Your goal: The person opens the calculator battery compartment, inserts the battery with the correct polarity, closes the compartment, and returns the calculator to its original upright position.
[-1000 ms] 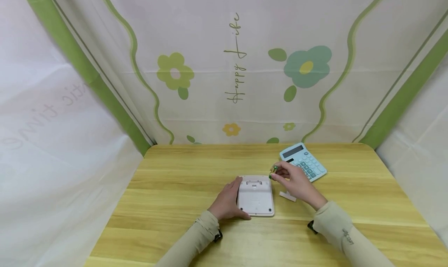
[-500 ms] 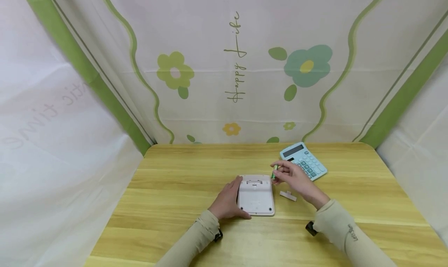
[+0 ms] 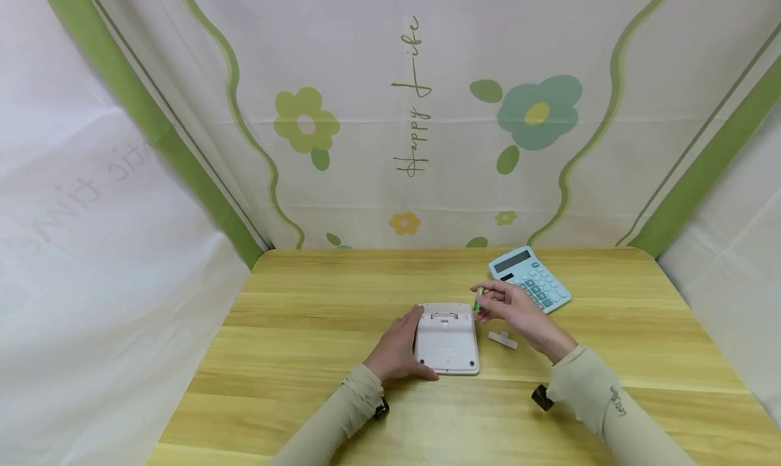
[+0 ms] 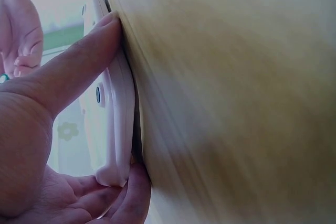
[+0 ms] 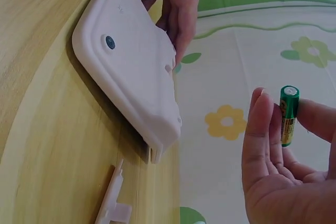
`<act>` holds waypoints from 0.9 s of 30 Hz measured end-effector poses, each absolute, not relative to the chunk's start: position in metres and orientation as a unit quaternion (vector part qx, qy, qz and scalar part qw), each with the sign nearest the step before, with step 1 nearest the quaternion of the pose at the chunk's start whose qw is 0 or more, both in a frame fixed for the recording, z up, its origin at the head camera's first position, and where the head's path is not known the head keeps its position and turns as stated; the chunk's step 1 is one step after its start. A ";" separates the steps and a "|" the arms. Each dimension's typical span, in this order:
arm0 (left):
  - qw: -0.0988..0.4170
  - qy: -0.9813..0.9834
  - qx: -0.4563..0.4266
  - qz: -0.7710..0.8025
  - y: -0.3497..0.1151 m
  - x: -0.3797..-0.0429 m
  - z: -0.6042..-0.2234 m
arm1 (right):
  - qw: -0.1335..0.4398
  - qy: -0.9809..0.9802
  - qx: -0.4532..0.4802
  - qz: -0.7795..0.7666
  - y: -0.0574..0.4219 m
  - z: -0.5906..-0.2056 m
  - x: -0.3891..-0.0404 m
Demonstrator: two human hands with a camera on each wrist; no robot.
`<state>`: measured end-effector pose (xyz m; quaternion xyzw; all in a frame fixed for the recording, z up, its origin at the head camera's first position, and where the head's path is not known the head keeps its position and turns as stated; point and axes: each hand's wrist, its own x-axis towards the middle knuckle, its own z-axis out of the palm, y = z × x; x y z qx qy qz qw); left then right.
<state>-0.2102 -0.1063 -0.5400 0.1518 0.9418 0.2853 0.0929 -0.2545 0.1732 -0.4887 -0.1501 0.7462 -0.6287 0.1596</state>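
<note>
A pale pinkish-white calculator point(image 3: 447, 347) lies face down on the table, its small battery slot point(image 3: 443, 316) uncovered near the far edge. My left hand point(image 3: 396, 347) holds its left side, thumb along the near edge and fingers curled round the rim, as the left wrist view also shows. Beyond the calculator's right edge, my right hand point(image 3: 509, 310) pinches a small green and gold battery point(image 5: 289, 116) between thumb and fingers. The battery stands nearly upright in the right wrist view, a flat silver end facing up. On the table below this hand lies the loose battery cover point(image 3: 503, 340).
A light blue calculator point(image 3: 537, 283) lies face up behind my right hand, partly covered by it. The wooden table point(image 3: 293, 330) ends at a printed curtain point(image 3: 354, 181) at the back, with more curtain on both sides.
The battery has been turned in my right fingers, from slanted to more upright. My right hand has shifted very slightly; my left hand and the calculator have stayed in place.
</note>
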 end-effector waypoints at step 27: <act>0.090 0.939 0.156 0.293 -0.107 -0.208 -0.536 | -0.038 0.874 -0.250 -0.414 0.144 -0.496 -0.250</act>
